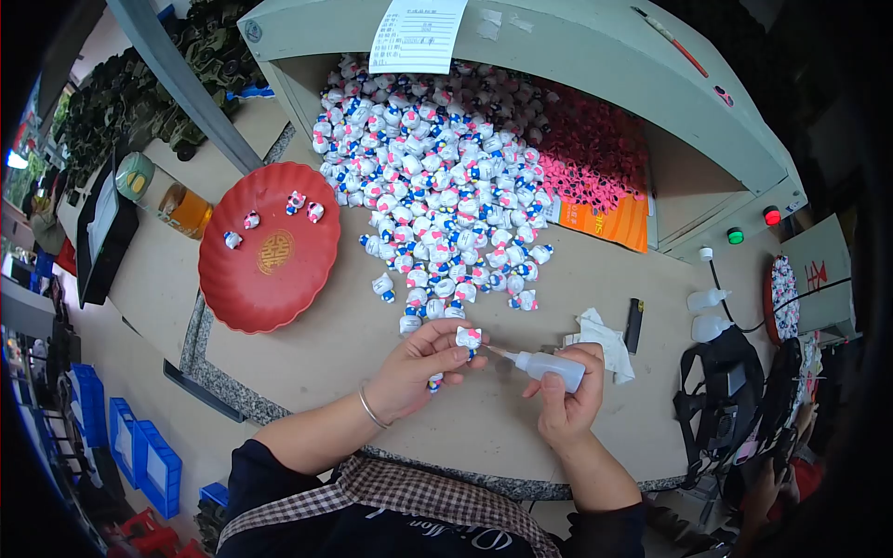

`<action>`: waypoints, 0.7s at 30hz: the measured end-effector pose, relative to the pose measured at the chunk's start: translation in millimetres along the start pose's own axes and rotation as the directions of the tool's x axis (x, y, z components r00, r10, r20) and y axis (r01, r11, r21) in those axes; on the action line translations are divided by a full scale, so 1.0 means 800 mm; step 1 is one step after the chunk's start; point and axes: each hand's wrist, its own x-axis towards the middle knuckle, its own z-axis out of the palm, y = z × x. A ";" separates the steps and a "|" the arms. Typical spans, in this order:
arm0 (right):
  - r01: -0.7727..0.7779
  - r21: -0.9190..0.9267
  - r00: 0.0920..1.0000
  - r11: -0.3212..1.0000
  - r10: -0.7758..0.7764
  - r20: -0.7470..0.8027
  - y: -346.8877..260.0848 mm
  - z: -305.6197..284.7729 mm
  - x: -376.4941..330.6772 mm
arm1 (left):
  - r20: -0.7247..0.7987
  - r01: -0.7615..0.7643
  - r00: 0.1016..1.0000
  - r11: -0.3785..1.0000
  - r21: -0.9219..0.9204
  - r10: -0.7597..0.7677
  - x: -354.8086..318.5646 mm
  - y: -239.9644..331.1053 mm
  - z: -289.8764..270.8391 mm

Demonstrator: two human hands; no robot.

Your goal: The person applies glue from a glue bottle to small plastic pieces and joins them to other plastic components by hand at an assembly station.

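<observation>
A brown-and-white checked fabric trim [446, 491] lies nearest, before a speckle-edged beige tabletop [502, 437] that bears a scalloped round red plate [251, 302] and a heap of small white, blue and pink figurines [437, 195] spilling from a grey-green box shelf [595, 56], with blue plastic crates [163, 502] at left. The left hand [419, 367], palm turned inward, pinches a white cat-headed figurine [468, 338] with a pink bow between thumb and fingers above the tabletop, while the right hand [569, 400] curls around a translucent plastic squeeze bottle [558, 368], its nozzle [503, 352] pointing at that figurine
</observation>
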 end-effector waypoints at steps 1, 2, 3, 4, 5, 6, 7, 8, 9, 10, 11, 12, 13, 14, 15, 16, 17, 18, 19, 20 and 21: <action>0.000 -0.011 1.000 1.000 0.001 0.009 0.000 -0.001 0.000 | -0.001 -0.004 1.000 1.000 0.007 0.004 0.000 -0.001 -0.001; -0.001 -0.023 1.000 1.000 0.001 0.019 0.000 -0.001 0.000 | -0.002 -0.004 1.000 1.000 0.006 0.004 0.000 -0.001 -0.001; -0.002 -0.023 1.000 1.000 0.002 0.020 0.000 -0.001 0.001 | -0.004 -0.001 1.000 1.000 0.008 0.001 0.000 0.000 0.000; 0.012 -0.035 1.000 0.999 -0.012 0.008 0.000 0.000 0.001 | -0.006 0.001 1.000 1.000 0.011 -0.001 -0.001 0.000 0.001; 0.027 -0.047 1.000 0.999 -0.027 -0.003 0.000 0.000 0.001 | -0.006 0.001 1.000 1.000 0.009 -0.001 -0.001 -0.001 0.002; 0.027 -0.047 1.000 0.999 -0.027 -0.002 0.000 0.001 0.001 | -0.014 0.013 1.000 1.000 0.015 -0.013 0.000 0.000 0.003; 0.031 -0.035 0.999 0.999 -0.031 -0.008 0.002 0.001 0.001 | -0.023 0.025 0.999 0.999 0.020 -0.024 0.000 0.000 0.003; 0.034 -0.022 0.999 0.999 -0.034 -0.013 0.003 0.002 0.001 | -0.022 0.024 0.999 1.000 0.020 -0.023 0.000 -0.001 0.003; 0.035 -0.022 0.999 0.999 -0.036 -0.012 0.003 0.003 0.002 | -0.023 0.030 0.999 0.999 0.015 -0.030 0.000 -0.002 0.002; 0.036 -0.026 0.999 0.999 -0.036 -0.006 0.003 0.004 0.002 | -0.024 0.036 0.999 0.999 0.009 -0.036 0.000 -0.002 0.001; 0.037 -0.031 0.999 0.999 -0.037 0.001 0.003 0.005 0.003 | -0.025 0.035 0.999 0.999 0.009 -0.034 0.000 -0.001 0.000; 0.036 -0.030 0.999 0.999 -0.036 0.001 0.004 0.005 0.002 | -0.021 0.026 0.999 1.000 0.011 -0.025 0.000 0.000 0.000; 0.040 -0.031 0.999 0.999 -0.040 0.004 0.006 0.005 0.002 | -0.017 0.017 1.000 1.000 0.013 -0.016 -0.001 0.000 0.001; 0.043 -0.032 0.999 0.999 -0.043 0.007 0.007 0.005 0.001 | -0.019 0.017 1.000 1.000 0.012 -0.017 -0.001 0.001 0.001; 0.042 -0.033 0.999 0.999 -0.042 0.007 0.007 0.004 0.000 | -0.016 0.019 1.000 1.000 0.006 -0.019 -0.001 0.000 0.001; 0.037 -0.048 0.999 0.998 -0.036 0.030 0.008 0.003 -0.001 | -0.012 0.021 1.000 1.000 0.000 -0.021 -0.001 0.000 0.001; 0.033 -0.064 0.998 0.997 -0.029 0.052 0.008 0.002 -0.001 | -0.013 0.022 1.000 1.000 -0.001 -0.022 -0.001 0.000 0.001; 0.032 -0.063 0.998 0.997 -0.029 0.053 0.009 0.003 -0.001 | -0.013 0.019 1.000 1.000 0.004 -0.019 -0.001 0.001 0.001; 0.033 -0.032 0.999 0.999 -0.032 0.032 0.009 0.004 -0.001 | -0.014 0.016 1.000 1.000 0.009 -0.016 -0.001 0.001 0.001; 0.035 -0.001 0.999 0.999 -0.035 0.011 0.009 0.005 0.000 | -0.015 0.016 1.000 1.000 0.009 -0.015 0.000 0.001 0.001; 0.034 0.000 0.999 0.999 -0.034 0.012 0.009 0.006 0.000 | -0.018 0.021 1.000 1.000 0.009 -0.020 0.000 0.000 0.000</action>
